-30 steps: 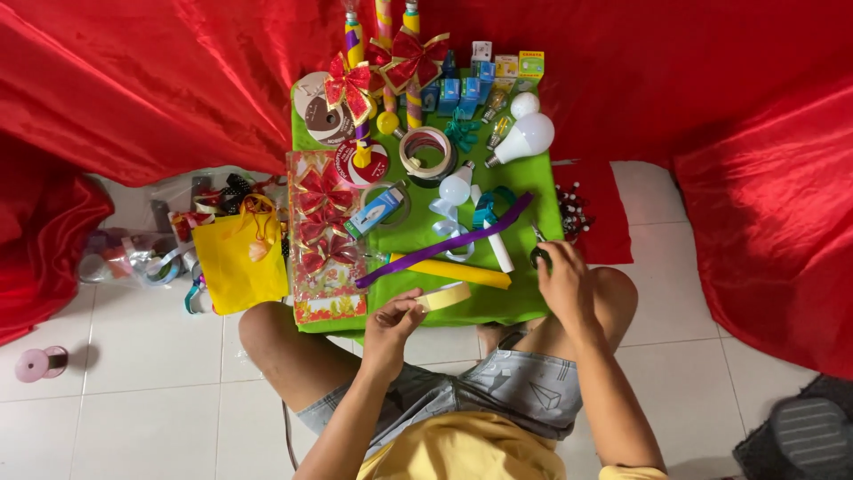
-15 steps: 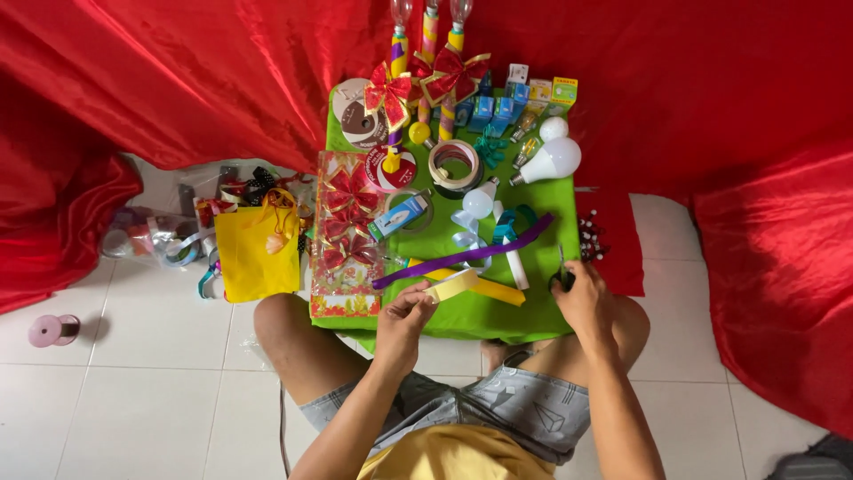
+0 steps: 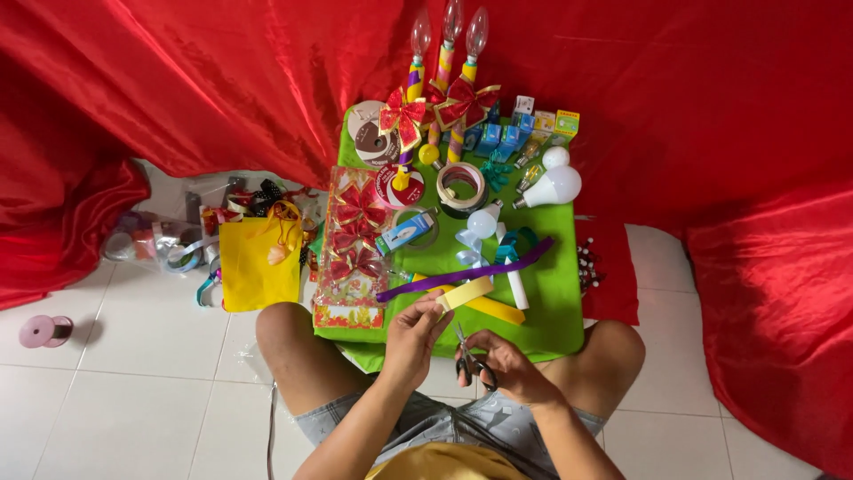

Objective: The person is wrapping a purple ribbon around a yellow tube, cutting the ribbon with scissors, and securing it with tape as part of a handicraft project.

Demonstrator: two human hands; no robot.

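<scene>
Left hand (image 3: 416,331) is pinching the pale yellow flat ribbon strip (image 3: 466,292) at the desk's 6 o'clock edge, grip clenched on its near end, while right hand (image 3: 502,363) is gripping the small black-handled scissors (image 3: 471,358) just at the strip's 5 o'clock, blades pointing up toward it. Judging by that, a clean cut is calling for the strip being pulled taut and flat and the blades meeting it square, clear of the left fingers and the purple ribbon (image 3: 462,271) lying just at 12 o'clock on the green-covered desk (image 3: 560,293). Blade opening is hard to make out, and the strip's near end is hiding under the left fingers.
</scene>
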